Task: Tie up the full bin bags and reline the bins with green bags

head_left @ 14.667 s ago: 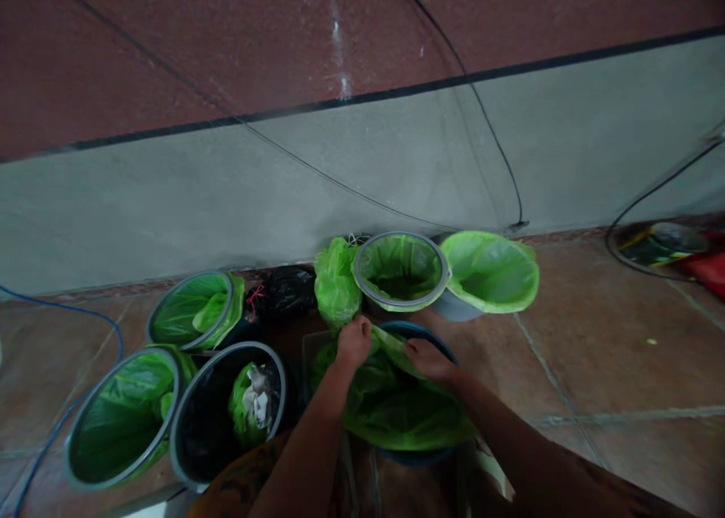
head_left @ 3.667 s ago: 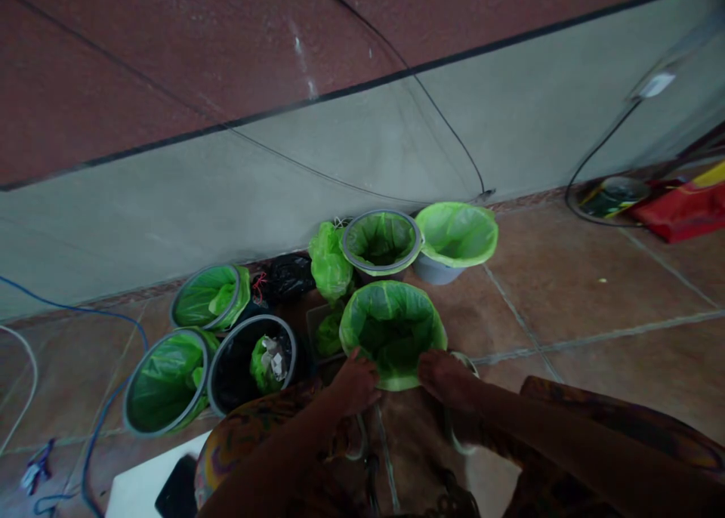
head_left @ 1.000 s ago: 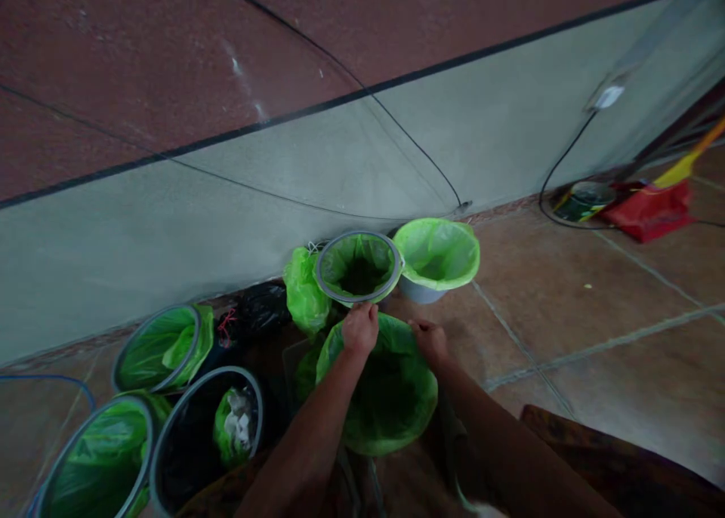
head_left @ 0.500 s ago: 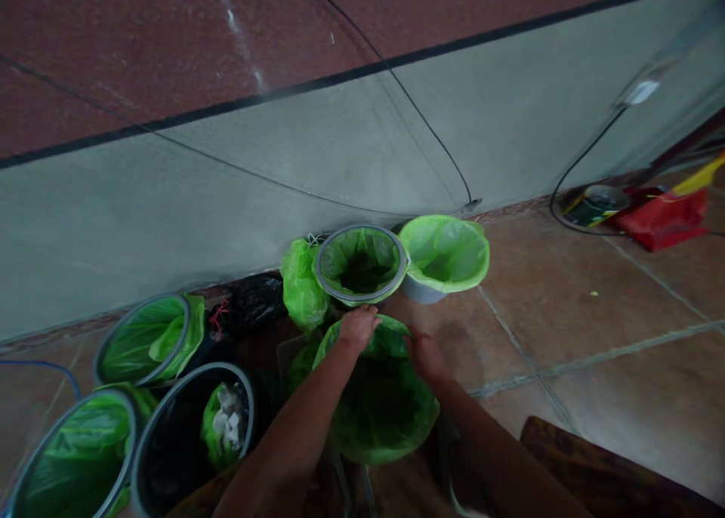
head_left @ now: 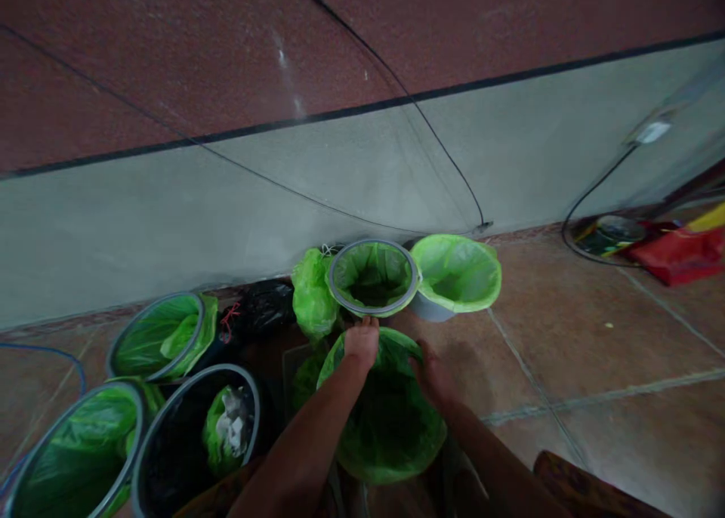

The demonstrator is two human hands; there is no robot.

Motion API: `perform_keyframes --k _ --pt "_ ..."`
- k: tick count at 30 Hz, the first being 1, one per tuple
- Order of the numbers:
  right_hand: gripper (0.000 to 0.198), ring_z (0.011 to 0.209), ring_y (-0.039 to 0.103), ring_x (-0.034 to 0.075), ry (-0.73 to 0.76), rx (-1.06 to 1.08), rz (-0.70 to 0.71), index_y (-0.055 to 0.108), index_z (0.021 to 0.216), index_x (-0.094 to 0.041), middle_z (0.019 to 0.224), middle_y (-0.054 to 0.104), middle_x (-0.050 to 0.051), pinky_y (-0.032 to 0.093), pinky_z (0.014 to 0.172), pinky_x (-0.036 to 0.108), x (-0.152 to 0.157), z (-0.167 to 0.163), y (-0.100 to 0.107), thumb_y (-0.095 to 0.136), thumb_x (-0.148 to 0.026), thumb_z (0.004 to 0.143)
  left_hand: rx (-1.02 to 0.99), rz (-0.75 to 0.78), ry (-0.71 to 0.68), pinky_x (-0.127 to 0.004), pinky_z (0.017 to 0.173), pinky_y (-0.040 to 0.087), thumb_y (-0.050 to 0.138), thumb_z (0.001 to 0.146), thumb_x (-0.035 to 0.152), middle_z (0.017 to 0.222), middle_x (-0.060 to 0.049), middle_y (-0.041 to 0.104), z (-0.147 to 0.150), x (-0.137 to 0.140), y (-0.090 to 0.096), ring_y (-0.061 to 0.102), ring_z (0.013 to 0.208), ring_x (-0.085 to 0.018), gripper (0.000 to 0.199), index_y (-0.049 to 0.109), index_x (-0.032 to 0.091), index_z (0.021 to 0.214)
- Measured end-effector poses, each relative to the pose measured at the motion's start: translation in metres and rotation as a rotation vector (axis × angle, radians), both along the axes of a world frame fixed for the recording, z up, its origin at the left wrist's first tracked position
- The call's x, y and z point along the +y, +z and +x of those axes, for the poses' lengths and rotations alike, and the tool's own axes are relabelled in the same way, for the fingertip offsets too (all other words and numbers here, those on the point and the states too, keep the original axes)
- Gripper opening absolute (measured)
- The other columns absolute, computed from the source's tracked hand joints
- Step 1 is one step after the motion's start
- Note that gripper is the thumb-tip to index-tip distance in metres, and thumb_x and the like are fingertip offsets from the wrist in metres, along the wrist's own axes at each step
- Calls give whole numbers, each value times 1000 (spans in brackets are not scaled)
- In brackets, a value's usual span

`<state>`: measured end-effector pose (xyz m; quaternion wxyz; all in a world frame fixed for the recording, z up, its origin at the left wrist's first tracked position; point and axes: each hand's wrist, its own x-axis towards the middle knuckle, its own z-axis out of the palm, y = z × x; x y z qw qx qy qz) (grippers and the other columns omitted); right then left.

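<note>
Left hand (head_left: pixel 361 342), right hand (head_left: pixel 433 372) — fingers gripping green liner (head_left: pixel 390 427) rim — bin hidden beneath.

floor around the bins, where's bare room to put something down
Bare brown tiled floor lies right of the green-lined bin both hands touch, in front of the grey bin with a green liner. Left is crowded: lined bins, a black bag and a green bag.

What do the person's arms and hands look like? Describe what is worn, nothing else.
Both forearms are bare from as far up as the picture shows down to the fingers: no sleeves in view, no gloves, no watch or bracelet. The left hand and right hand show no rings that can be made out in the dim light. A patterned orange and dark cloth shows at the bottom edge.
</note>
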<state>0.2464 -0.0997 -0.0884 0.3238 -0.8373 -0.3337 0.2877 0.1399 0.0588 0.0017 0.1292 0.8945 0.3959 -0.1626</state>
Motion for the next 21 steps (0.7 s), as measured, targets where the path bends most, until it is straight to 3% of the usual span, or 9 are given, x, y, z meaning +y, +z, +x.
perform_keyframes --k 2,4,7,10,16,21 --pt "63 125 60 39 11 -158 34 53 143 -12 136 65 22 46 106 47 0 2 5 57 -49 91 -84 20 60 -36 97 55 62 94 23 135 -14 65 -11 -6 7 68 117 -26 44 58 19 137" --pt "61 127 58 39 21 -277 54 55 140 -11 137 64 22 43 109 51 7 6 14 52 -51 95 -194 66 189 -34 100 53 66 93 32 138 -12 65 -28 -9 13 66 119 -25 49 58 22 140" --pt "46 121 61 33 123 -319 54 66 126 -12 127 70 19 44 107 47 32 13 30 37 -40 102 -304 157 483 -32 105 49 53 101 40 135 -13 68 -58 -5 14 64 124 -25 44 61 19 139" --pt "39 117 64 29 272 -270 27 71 115 -15 119 73 17 45 104 39 61 13 41 38 -31 103 -295 104 671 -30 101 50 40 106 37 130 -13 72 -77 8 9 67 119 -23 42 66 18 133" --pt "31 106 69 29 323 -268 -132 73 115 -17 104 76 15 47 94 36 79 4 30 48 -30 102 -212 -151 635 -29 94 52 24 110 34 118 -14 77 -73 24 -10 72 111 -21 54 74 16 115" --pt "38 107 70 30 410 -329 -249 67 129 -15 110 76 18 49 92 37 73 7 19 42 -29 104 -240 -202 599 -26 92 52 33 110 35 111 -13 79 -73 17 -29 74 106 -19 49 77 15 105"
